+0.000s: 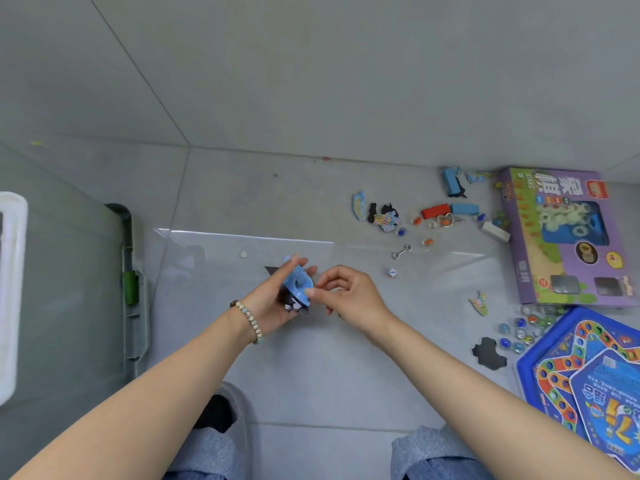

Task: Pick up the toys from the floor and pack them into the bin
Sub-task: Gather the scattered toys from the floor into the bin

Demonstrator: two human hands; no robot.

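Knees (pixel 433 452) in blue denim at the bottom edge, crouched over the floor (pixel 277 188). To the right, a blue game board (pixel 588 382), a black puzzle shape (pixel 488 353) and a cluster of marbles (pixel 519 332), all untouched.

Just beyond, left hand (pixel 273 299) wrapped around a small stack of puzzle pieces (pixel 296 289), blue on top, dark beneath. Right hand (pixel 349 296) meeting it, thumb and forefinger pinched on the blue piece's near edge, other fingers curled.

Likely step: squaring gathered pieces into one handful, well short of packing. Bin (pixel 135 323) off to the left, grey with a green latch, well apart from both hands.

Farther out, a white die (pixel 392 272), a metal link (pixel 401 252), then cut-out shapes (pixel 381 214), a red block (pixel 435 211), a blue block (pixel 464 208) and a purple game box (pixel 568 237).

Needed next, probably: a firm left-hand squeeze to keep the stack from fanning, then a swing left over the bin's rim, or another reach to the right for more.
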